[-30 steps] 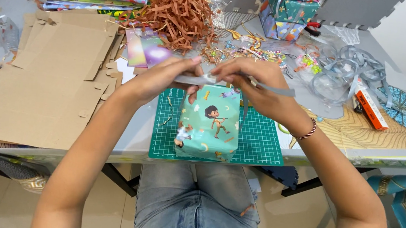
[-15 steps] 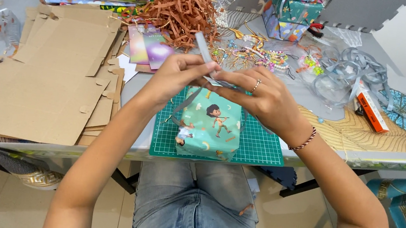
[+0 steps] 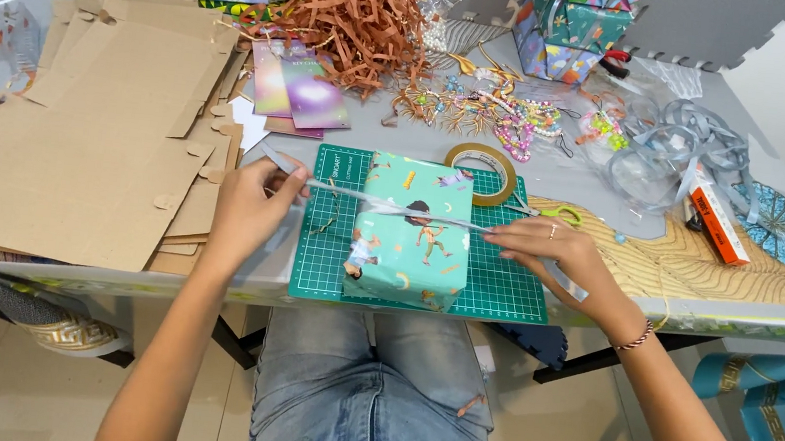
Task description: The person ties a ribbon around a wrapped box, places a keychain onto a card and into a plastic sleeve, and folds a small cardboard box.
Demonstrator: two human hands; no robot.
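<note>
Two hands (image 3: 253,208) (image 3: 550,252), grey ribbon (image 3: 394,203) stretched left-right across wrapped box (image 3: 408,237)

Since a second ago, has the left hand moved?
Yes. The left hand has swung out leftward, off the green cutting mat toward the flat cardboard, pulling the grey ribbon taut across the wrapped box.

Teal gift box (image 3: 409,247), patterned with small cartoon figures, on a green gridded cutting mat (image 3: 511,296). Silver-grey ribbon (image 3: 385,202) across it. Plain brown cardboard (image 3: 79,149) alongside, rust-orange paper shreds (image 3: 360,18) behind.
</note>
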